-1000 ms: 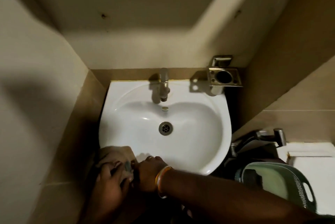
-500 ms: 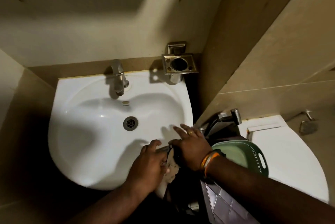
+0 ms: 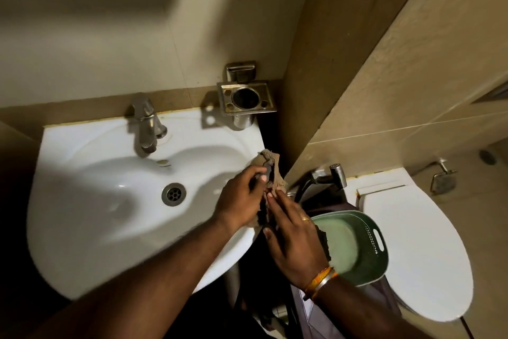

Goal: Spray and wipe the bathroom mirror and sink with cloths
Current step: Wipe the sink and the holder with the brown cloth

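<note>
Beige tiled walls [image 3: 412,91] enclose a white sink [image 3: 110,201] with a steel tap [image 3: 147,124]. At its right rim, the left hand [image 3: 242,195] and right hand [image 3: 297,237] both curl their fingers [image 3: 270,198] around a brown cloth [image 3: 270,168], above a green basket [image 3: 354,242] beside a white toilet [image 3: 412,242].

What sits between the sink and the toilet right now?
In the head view, a green basket sits low between the sink and toilet, with a metal spray tap on the wall behind it.
</note>
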